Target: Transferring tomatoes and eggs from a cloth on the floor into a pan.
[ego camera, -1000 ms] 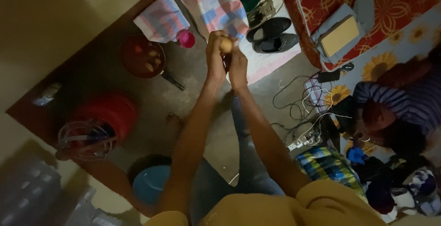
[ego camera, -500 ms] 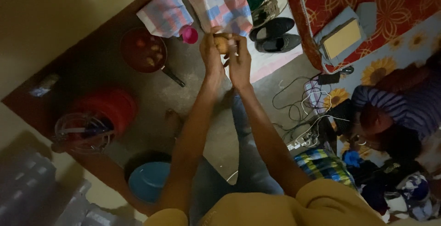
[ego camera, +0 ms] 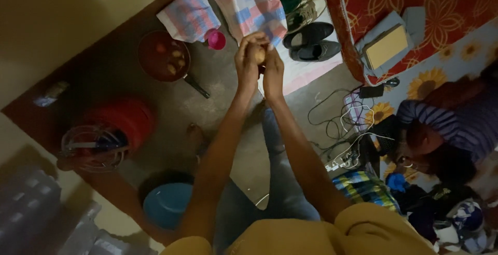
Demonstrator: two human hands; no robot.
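Observation:
Both arms reach out in front of me over the concrete floor. My left hand [ego camera: 247,63] wraps around a small, round, tan potato-like thing [ego camera: 258,53], fingers curled over its top. My right hand [ego camera: 273,73] presses against the same thing from the right side; whether it holds a tool is hidden. Below and left of the hands sits a dark red pan [ego camera: 164,57] with several pale chunks in it, its handle pointing right.
A pink cup [ego camera: 216,39] and checked cloths [ego camera: 248,6] lie beyond the hands. Shoes [ego camera: 311,37], a red bucket [ego camera: 120,119], a wire basket [ego camera: 93,148], a blue bowl [ego camera: 167,205] and tangled cables [ego camera: 342,125] crowd the floor. A person in a striped top [ego camera: 446,125] lies at right.
My hands turned the round thing between them, dipping slightly and coming back up; my left fingers now cover more of its top.

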